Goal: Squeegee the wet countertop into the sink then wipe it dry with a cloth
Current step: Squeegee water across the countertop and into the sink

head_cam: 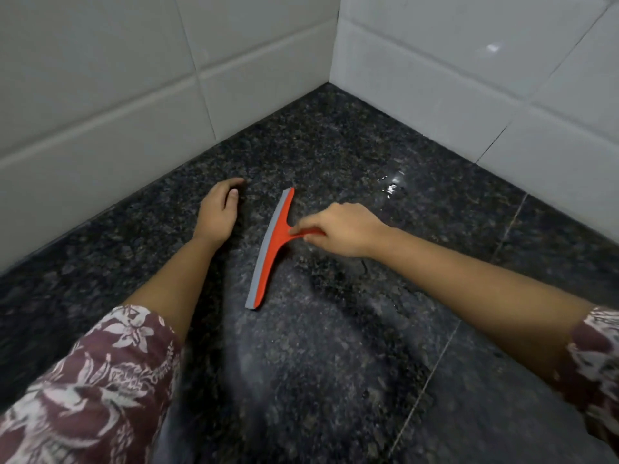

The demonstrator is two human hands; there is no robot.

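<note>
Our right hand (338, 229) pinches the squeegee (272, 251) handle to pull water off the countertop (335, 370); our empty left hand (218, 214), loosely curled, likely steadies us.

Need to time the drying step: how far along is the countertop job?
Done: nothing that shows; water glints on the granite countertop near the right wall. In hand: the right hand grips the handle of the orange squeegee, which lies on the stone; the left hand rests on the counter, holding nothing. Left: pulling the water to the sink, then the cloth wipe; neither sink nor cloth is in view.
</note>
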